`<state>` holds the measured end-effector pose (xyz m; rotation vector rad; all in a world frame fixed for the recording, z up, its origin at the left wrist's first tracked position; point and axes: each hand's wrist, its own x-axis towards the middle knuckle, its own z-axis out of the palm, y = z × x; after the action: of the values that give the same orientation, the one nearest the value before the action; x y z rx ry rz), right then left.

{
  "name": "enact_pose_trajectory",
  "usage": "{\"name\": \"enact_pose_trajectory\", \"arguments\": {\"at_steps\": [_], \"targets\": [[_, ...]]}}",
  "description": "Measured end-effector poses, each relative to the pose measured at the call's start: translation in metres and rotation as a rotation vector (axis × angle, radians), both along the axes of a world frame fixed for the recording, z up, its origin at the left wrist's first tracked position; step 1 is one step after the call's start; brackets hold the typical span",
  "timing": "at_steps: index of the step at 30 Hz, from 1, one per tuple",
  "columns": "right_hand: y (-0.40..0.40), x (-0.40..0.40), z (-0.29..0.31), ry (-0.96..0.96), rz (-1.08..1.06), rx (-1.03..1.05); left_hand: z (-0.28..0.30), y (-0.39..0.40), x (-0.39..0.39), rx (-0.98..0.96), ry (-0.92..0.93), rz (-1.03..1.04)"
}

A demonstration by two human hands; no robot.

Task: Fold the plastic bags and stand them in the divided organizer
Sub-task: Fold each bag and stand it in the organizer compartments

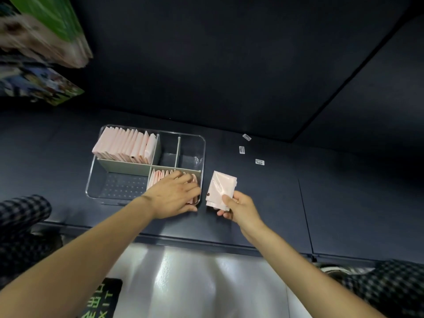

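Pink folded bag (long axis pointing away) pinched by right hand; left hand spread on the filed bags.

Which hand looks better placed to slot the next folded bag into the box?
Probably the right hand: it pinches the folded bag beside the organizer, while the left hand rests on bags already inside.

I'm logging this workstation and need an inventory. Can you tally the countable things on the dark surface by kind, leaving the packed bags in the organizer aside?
Clear divided organizer: 1
Folded pink bag held outside the organizer in the right hand: 1
Small white barcode labels: 3
Total: 5
The left hand rests on the bags in the near right compartment.
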<state>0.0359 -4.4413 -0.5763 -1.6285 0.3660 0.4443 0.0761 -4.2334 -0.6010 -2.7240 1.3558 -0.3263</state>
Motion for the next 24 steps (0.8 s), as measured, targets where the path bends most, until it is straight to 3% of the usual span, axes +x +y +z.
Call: {"name": "enact_pose_trajectory", "arguments": {"at_steps": [8, 13, 24], "targets": [[0.012, 0.013, -0.004, -0.113, 0.031, -0.120, 0.001, 0.000, 0.004, -0.068, 0.031, 0.032], [0.017, 0.020, -0.008, -0.126, 0.037, -0.230, -0.005, 0.011, 0.005, 0.075, 0.126, 0.090], [0.059, 0.037, 0.000, -0.177, 0.147, -0.687, -0.005, 0.015, 0.009, 0.107, 0.191, 0.095]]}}
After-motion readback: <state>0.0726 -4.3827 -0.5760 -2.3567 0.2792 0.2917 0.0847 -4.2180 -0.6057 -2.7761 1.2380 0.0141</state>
